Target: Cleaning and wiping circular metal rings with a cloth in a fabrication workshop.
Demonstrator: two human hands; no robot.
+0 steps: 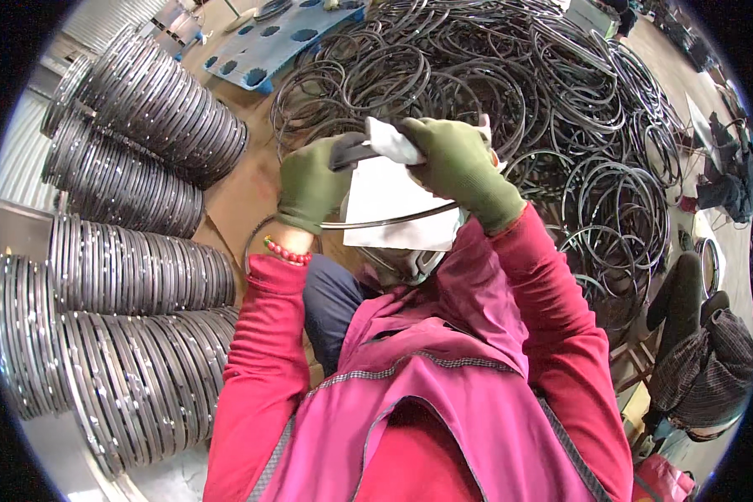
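Note:
Both of my hands are raised over my lap in olive-green gloves. My left hand is closed, its dark fingertips around a black piece that seems to be part of a hoop. The fingers of my right hand are closed on a crumpled white cloth, which presses against that same black piece. A thin dark shiny hoop curves below, between my wrists. Under it a white sheet lies over my lap. The rest of the hoop is hidden by my hands and the sheet.
Several tall stacks of dark hoops stand on my left. Ahead and to the right spreads a big tangled heap of black hoops. Behind, a blue pallet with round holes lies on the floor. A person in dark clothes is at far right.

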